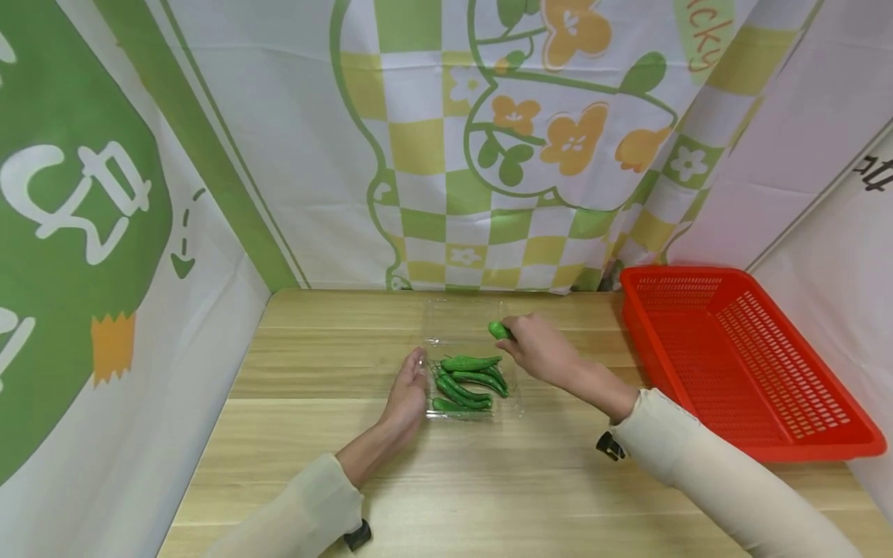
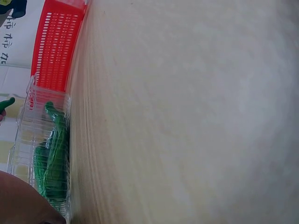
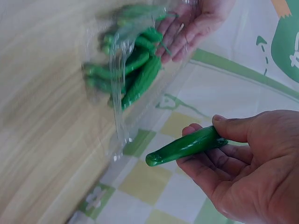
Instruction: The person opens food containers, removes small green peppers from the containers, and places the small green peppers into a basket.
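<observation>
Pinching one shiny green chili pepper (image 3: pixel 187 147) betw. thumb + fingers: R hand (image 1: pixel 540 349), pepper near R edge of clear plastic box's (image 2: pixel 28 140) open lid. L hand (image 1: pixel 408 391) fingers approx. straight, touching box's L side. Box w/ several long green chilies (image 1: pixel 463 387) sits on light wood-grain table (image 1: pixel 300 434); red perforated plastic basket (image 1: pixel 760 372) off to R.
</observation>
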The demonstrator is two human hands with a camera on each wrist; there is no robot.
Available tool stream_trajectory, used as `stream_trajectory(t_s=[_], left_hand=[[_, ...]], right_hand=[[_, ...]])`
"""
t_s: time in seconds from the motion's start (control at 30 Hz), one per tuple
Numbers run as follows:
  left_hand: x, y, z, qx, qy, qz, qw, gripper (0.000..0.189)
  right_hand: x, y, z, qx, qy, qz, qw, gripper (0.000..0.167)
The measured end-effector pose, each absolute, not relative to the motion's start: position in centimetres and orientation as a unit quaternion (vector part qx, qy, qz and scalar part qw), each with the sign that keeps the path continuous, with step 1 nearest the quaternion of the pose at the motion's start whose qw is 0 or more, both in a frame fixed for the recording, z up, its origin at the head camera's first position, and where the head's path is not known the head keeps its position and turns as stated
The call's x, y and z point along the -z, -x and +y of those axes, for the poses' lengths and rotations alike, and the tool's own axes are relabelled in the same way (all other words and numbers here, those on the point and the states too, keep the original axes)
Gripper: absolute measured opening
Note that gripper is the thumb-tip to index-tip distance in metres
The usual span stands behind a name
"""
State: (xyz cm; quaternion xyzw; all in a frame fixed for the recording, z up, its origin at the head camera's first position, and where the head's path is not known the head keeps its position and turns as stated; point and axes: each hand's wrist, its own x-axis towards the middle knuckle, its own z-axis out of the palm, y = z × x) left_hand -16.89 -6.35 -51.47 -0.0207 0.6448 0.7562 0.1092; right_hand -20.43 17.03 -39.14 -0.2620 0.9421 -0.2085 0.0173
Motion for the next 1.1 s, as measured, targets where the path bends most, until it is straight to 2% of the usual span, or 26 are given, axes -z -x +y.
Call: stream_trajectory(t_s=[0.1, 0.23, 0.33, 0.67, 0.93, 1.1], left_hand=[[51.4, 16.9, -6.4, -0.755, 0.023, 0.646, 0.107, 0.060], [51.4, 16.9, -6.3, -0.752, 0.020, 0.650, 0.104, 0.060], [51.3, 16.9, -6.3, -0.752, 0.019, 0.651, 0.104, 0.060], [51.4, 16.8, -6.4, -0.755, 0.022, 0.647, 0.109, 0.060], [51.5, 16.8, -6.3, -0.754, 0.029, 0.648, 0.106, 0.060], [51.5, 16.9, -6.2, -0.754, 0.031, 0.647, 0.104, 0.060]], right_hand=[[38.4, 20.8, 17.8, 0.206, 0.252, 0.946, 0.005, 0.027], [37.3, 21.5, 19.0, 0.186, 0.241, 0.952, -0.043, 0.043], [36.5, 21.9, 20.0, 0.172, 0.231, 0.955, -0.067, 0.048], [33.5, 23.1, 23.7, 0.137, 0.200, 0.964, -0.109, 0.045], [31.7, 24.3, 27.1, 0.127, 0.171, 0.971, -0.104, 0.048], [31.0, 25.1, 28.8, 0.111, 0.161, 0.975, -0.108, 0.038]])
